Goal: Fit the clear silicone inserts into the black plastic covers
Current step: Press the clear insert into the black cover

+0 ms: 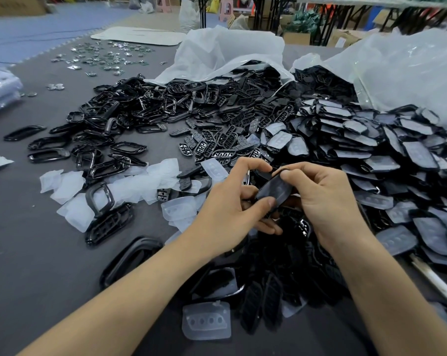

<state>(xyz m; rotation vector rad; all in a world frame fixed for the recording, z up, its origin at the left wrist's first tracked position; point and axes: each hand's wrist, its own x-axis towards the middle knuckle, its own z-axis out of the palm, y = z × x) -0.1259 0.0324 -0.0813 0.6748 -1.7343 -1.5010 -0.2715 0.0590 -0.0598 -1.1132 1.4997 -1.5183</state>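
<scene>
Left hand (232, 201): thumb and curled fingers pinch the black cover (273, 190).
Right hand (325, 199): fingertips grip the cover's far end.

The black cover (273, 189) is partly hidden by the thumb of the left hand (228, 214) and the fingers of the right hand (327, 201). Far beyond the left hand, the small shiny pieces (101, 56) cannot be identified.

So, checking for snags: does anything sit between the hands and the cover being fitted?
Nothing visible does. The left hand and right hand both grip the black cover directly, a clear insert apparently lying on its face.
</scene>
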